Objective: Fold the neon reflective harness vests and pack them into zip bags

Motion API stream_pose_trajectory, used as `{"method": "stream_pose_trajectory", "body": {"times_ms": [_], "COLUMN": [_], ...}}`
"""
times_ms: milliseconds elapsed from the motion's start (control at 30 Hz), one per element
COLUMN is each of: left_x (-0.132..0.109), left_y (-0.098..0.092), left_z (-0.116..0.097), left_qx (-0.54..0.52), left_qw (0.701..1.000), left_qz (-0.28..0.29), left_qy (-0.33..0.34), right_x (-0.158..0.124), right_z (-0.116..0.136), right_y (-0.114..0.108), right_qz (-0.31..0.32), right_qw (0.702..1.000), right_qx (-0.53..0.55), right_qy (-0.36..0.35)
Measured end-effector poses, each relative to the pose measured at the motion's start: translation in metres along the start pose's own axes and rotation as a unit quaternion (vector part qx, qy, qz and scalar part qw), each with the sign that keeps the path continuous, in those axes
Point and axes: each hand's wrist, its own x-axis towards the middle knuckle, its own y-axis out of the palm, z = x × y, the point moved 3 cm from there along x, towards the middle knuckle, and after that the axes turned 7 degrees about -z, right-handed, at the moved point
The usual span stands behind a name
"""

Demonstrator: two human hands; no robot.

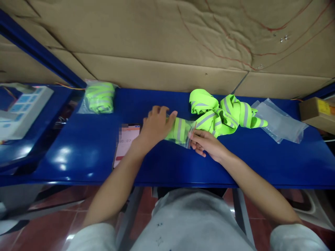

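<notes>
A clear zip-lock bag lies in front of me with a rolled neon-yellow reflective strap inside it. My left hand is curled over the bag's left end, with its thumb along the top; most of its fingertips are hidden. At the other end, my right hand pinches the bag's red-lined zip edge between thumb and fingers. Just behind the right hand is a loose heap of the same reflective straps, touching or nearly touching the bag.
A filled bag of strap sits at the back left. Several flat clear bags lie right of the heap. A phone rests by my left forearm. A cardboard box stands far right, a white device far left, on the blue table.
</notes>
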Motion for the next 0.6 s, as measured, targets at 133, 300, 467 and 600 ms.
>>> {"method": "stream_pose_trajectory", "body": {"times_ms": [133, 300, 467, 600], "left_x": [-0.005, -0.005, -0.005, 0.006], "left_y": [0.008, -0.001, -0.007, -0.008], "left_z": [-0.009, -0.015, -0.017, -0.002], "left_qx": [-0.052, -0.111, -0.223, -0.389], "left_qw": [0.997, 0.993, 0.966, 0.906], "left_qz": [0.055, -0.010, -0.058, -0.158], "left_qy": [0.016, 0.041, 0.118, 0.053], "right_x": [0.000, -0.004, -0.003, -0.001], "right_z": [-0.001, -0.004, -0.002, 0.001], "right_y": [0.002, 0.008, 0.003, -0.002], "right_qz": [-0.067, -0.100, -0.147, -0.177], "right_qw": [0.996, 0.992, 0.983, 0.973], "right_qx": [0.012, 0.029, 0.074, 0.113], "right_qy": [-0.062, -0.075, -0.086, -0.093]}}
